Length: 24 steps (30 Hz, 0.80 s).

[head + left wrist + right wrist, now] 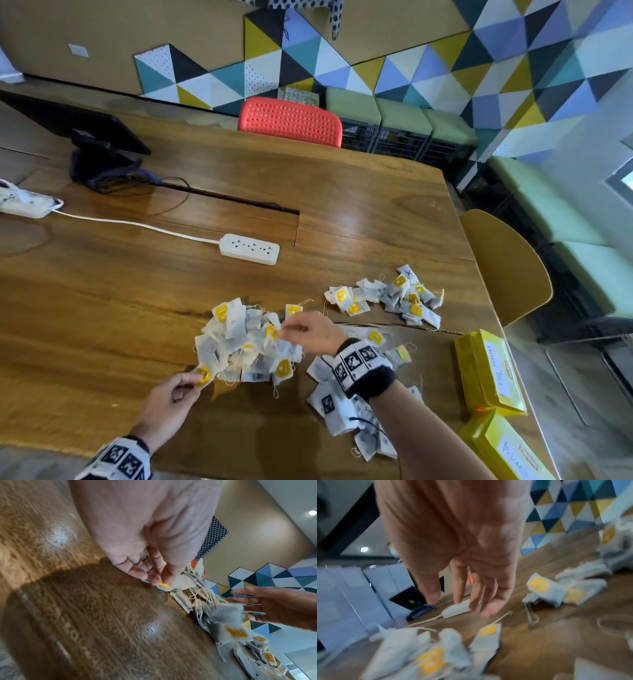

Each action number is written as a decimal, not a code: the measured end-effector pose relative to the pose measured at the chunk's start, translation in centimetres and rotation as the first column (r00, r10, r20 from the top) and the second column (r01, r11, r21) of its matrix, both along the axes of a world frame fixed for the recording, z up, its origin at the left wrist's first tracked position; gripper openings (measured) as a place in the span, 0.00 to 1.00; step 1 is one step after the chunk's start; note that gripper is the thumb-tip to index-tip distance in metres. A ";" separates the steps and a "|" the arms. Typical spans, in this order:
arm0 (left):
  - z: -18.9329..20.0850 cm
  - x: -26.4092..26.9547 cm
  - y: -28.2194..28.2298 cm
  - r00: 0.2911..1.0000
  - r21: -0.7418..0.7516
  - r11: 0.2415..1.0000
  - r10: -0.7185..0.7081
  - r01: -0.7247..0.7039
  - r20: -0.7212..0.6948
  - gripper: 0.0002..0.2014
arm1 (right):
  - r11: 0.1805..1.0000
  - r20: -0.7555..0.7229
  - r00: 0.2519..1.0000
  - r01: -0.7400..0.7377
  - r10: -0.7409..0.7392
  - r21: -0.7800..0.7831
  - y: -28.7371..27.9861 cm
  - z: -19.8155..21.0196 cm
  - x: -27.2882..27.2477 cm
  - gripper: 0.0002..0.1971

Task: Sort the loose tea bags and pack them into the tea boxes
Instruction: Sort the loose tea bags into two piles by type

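Between the two hands lies the main heap (245, 342) of tea bags. The left hand (169, 399) sits at its near-left corner, fingers (155, 577) curled and pinching one bag's yellow tag (204, 374) against the counter (102, 291). The right hand (310, 330) hovers at the heap's far-right edge; in the wrist view its fingers (489, 597) hang straight and slightly apart, holding nothing that can be made out, though blur hides the tips. Beyond the right fingers a second pile (387, 298) lies well apart from the heap, and a third cluster (346, 411) spreads under the right forearm. Right of that forearm, two yellow boxes (488, 370) sit at the counter's right edge, one with a handwritten label. Left of the left fingers the wood is bare up to the near edge. Farther off lie a power strip (249, 249) with its cord, a cable slot (236, 205) and a monitor (75, 126). Behind stand a red chair (290, 120), a mustard chair (507, 270), green benches (561, 212) and a triangle-patterned wall (513, 51).
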State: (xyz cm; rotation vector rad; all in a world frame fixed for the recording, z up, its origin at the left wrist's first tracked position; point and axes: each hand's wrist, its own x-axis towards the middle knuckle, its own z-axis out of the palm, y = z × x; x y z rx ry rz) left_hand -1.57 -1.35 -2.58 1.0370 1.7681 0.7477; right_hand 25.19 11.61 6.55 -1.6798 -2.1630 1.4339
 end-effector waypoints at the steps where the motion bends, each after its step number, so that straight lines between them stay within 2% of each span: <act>1: -0.1 0.0 0.0 1.000 -0.002 1.000 -0.002 0.002 -0.008 0.08 | 0.998 0.031 0.999 0.026 -0.028 0.057 1.1 0.1 0.0 0.18; 3: 0.1 0.1 -0.2 1.000 0.012 1.000 0.003 -0.002 -0.024 0.08 | 0.969 0.142 0.978 0.118 -0.152 0.219 3.7 -0.2 0.8 0.18; 5: 0.2 0.4 -0.3 1.000 0.042 0.999 0.018 -0.017 -0.025 0.08 | 0.939 0.343 0.911 0.112 -0.228 0.326 6.3 -0.6 2.2 0.22; 7: 0.2 0.6 -0.4 0.999 0.048 0.998 0.028 -0.027 -0.019 0.07 | 0.958 0.552 0.815 0.016 -0.179 0.287 8.1 -1.6 3.6 0.28; 8: 0.2 0.7 -0.3 1.000 0.046 0.998 0.030 -0.029 -0.008 0.07 | 0.971 0.611 0.782 -0.031 -0.124 0.237 8.7 -2.4 4.3 0.32; 11: 0.3 0.4 -0.2 0.999 0.030 0.999 0.031 -0.031 0.008 0.06 | 0.984 0.683 0.731 -0.129 0.009 0.125 9.2 -4.3 5.5 0.39; 13: 0.2 0.3 -0.3 0.999 0.017 0.999 0.032 -0.032 0.004 0.06 | 0.974 0.743 0.668 -0.189 0.036 0.123 8.8 -4.8 5.7 0.35; 15: 0.0 0.3 -0.5 1.000 0.024 0.999 0.031 -0.031 -0.003 0.06 | 0.944 0.807 0.591 -0.278 0.020 0.180 8.5 -4.6 5.7 0.24; 16: -0.1 0.3 -0.5 0.999 0.029 0.999 0.036 -0.036 -0.005 0.07 | 0.932 0.808 0.589 -0.298 0.010 0.206 8.4 -4.3 5.7 0.21; 19: 0.2 0.7 -0.5 0.999 0.031 0.999 0.040 -0.040 -0.009 0.07 | 0.954 0.692 0.721 -0.191 -0.024 0.232 8.5 -4.1 6.7 0.23; 21: 0.7 1.2 -0.4 1.000 0.042 0.999 0.015 -0.014 -0.026 0.08 | 0.952 0.569 0.805 -0.014 -0.171 0.306 8.4 -3.8 7.5 0.20; 24: 2.3 2.6 -0.1 0.988 0.131 0.991 -0.011 0.031 -0.152 0.10 | 0.884 0.359 0.826 0.314 -0.435 0.347 7.4 -2.5 9.1 0.14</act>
